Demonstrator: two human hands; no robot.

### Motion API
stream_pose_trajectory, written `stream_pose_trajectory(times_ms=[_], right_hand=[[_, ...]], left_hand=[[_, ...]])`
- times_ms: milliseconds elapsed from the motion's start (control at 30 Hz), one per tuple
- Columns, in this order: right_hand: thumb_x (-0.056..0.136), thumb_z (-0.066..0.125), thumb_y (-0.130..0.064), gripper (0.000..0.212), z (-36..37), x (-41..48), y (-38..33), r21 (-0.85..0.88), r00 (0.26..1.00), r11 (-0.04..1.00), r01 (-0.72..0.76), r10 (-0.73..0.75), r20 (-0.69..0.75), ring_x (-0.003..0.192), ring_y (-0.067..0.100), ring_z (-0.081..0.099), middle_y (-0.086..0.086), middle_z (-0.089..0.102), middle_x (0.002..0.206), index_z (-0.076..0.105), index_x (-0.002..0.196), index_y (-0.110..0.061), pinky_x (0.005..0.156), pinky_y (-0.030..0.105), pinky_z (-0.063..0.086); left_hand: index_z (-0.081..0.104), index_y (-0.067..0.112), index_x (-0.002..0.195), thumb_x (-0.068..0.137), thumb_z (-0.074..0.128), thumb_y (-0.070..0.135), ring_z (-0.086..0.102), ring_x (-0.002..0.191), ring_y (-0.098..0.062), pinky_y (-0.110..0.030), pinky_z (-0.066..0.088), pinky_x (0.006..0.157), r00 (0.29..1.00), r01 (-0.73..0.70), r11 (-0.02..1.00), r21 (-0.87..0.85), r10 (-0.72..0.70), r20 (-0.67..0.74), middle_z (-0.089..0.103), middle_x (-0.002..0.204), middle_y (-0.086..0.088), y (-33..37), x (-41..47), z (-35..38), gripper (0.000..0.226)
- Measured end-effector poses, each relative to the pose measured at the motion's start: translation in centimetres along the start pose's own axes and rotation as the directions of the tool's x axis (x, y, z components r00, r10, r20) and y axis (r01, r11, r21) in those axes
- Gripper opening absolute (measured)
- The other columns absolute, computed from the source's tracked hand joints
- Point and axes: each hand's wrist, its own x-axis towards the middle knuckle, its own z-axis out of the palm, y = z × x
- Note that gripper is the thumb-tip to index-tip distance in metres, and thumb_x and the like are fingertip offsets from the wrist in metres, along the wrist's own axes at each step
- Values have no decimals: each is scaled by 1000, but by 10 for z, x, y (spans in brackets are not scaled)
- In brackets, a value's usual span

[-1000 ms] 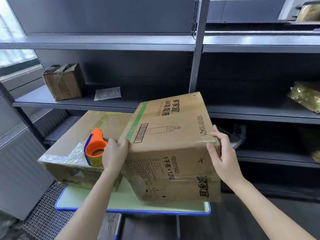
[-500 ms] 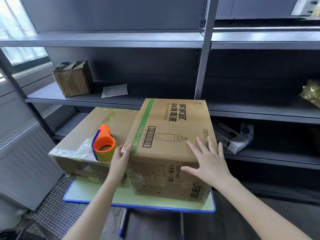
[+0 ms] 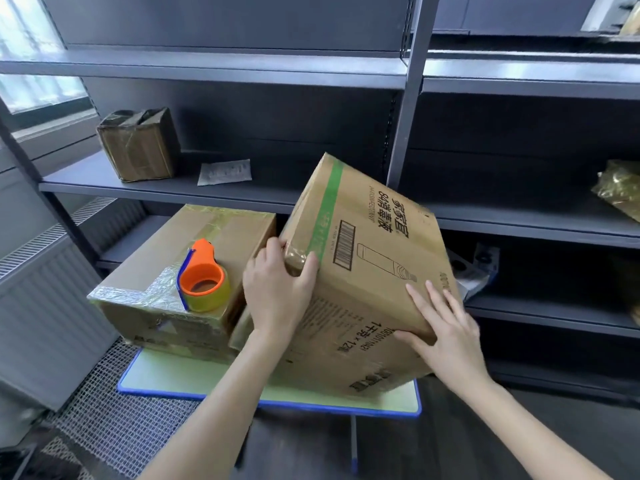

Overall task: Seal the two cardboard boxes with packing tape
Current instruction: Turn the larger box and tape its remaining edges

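A printed cardboard box (image 3: pixel 367 258) with a green stripe and a barcode stands tilted on the small green table (image 3: pixel 166 379). My left hand (image 3: pixel 277 292) grips its near left corner, thumb over the top edge. My right hand (image 3: pixel 440 330) lies flat with straight fingers on its near right face. To the left sits a lower box (image 3: pixel 173 268) with clear tape across its top. On that box stands a roll of packing tape in an orange dispenser (image 3: pixel 202 277).
Dark metal shelving (image 3: pixel 408 109) rises right behind the table. One shelf carries a small taped box (image 3: pixel 138 143) and a flat packet (image 3: pixel 225 172). A gold-wrapped parcel (image 3: pixel 620 188) sits at the far right. A radiator (image 3: pixel 48 306) stands to the left over mesh flooring.
The printed box has tipped up onto its edge, turned toward the right. My right hand slid from its top down to the near right face. My left hand shifted to the corner.
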Motion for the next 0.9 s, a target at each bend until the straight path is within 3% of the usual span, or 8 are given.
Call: stream_pose_trajectory(times_ms=[100, 233, 367, 467, 633, 733, 800, 900], right_hand=[[74, 62, -48, 83, 17, -13, 1, 411, 998, 911, -36, 10, 64, 143, 13, 8, -7, 14, 154, 13, 140, -45, 116, 42, 15], [81, 70, -14, 86, 30, -14, 5, 589, 992, 805, -73, -2, 125, 132, 1, 35, -10, 38, 145, 17, 145, -35, 110, 25, 32], [83, 68, -12, 70, 23, 1, 14, 631, 991, 764, -136, 96, 97, 105, -4, 57, -21, 61, 110, 34, 138, -38, 86, 11, 45], [81, 70, -16, 52, 16, 8, 22, 634, 984, 753, -177, 137, 112, 110, 9, 58, -14, 65, 108, 50, 128, -28, 91, 17, 45], [81, 69, -27, 86, 4, 14, 7, 662, 979, 722, -203, 163, 122, 111, 1, 51, -15, 55, 121, 15, 145, -39, 87, 10, 41], [74, 60, -55, 95, -5, 19, -11, 555, 993, 825, -106, 112, 24, 135, 2, 23, -18, 26, 146, -4, 144, -42, 109, 25, 23], [76, 48, -63, 88, -10, 22, -25, 301, 993, 952, 53, -18, -116, 141, 4, -4, -17, 4, 151, -5, 142, -41, 115, 32, -2], [82, 36, -62, 72, -13, 30, -46, 35, 962, 967, 251, -246, -119, 143, 14, 1, -9, 14, 152, 13, 143, -34, 113, 36, -15]], left_hand=[[62, 12, 93, 79, 48, 56, 54, 81, -25, -33, 38, 74, 974, -194, 967, 166, 210, -85, 64, 85, -4, 33, -8, 4, 48], [67, 13, 93, 80, 51, 59, 57, 82, -22, -32, 43, 73, 907, -420, 872, 249, 401, 126, 67, 91, -2, 56, -36, 29, 50], [69, 4, 99, 83, 64, 27, 62, 86, -29, -35, 52, 75, 802, -560, 822, 105, 505, 320, 70, 101, -9, 56, -47, 53, 28], [63, -2, 115, 85, 60, 5, 58, 108, -30, -36, 50, 91, 701, -620, 785, 4, 551, 452, 65, 118, -12, 47, -49, 60, 31], [62, 9, 120, 93, 50, 14, 50, 122, -16, -22, 31, 105, 721, -518, 848, -110, 502, 478, 61, 126, -3, 36, -35, 46, 30], [64, 10, 118, 94, 51, 17, 53, 117, -16, -27, 36, 103, 809, -436, 899, -28, 406, 425, 63, 122, -2, 20, -14, 27, 27], [66, 8, 113, 93, 53, 15, 56, 113, -20, -28, 38, 99, 869, -358, 932, 44, 316, 382, 66, 115, -5, 5, 2, 12, 25], [67, 6, 112, 91, 54, 14, 54, 116, -22, -27, 34, 98, 896, -314, 935, 166, 234, 378, 66, 117, -6, -20, 20, -5, 26]])
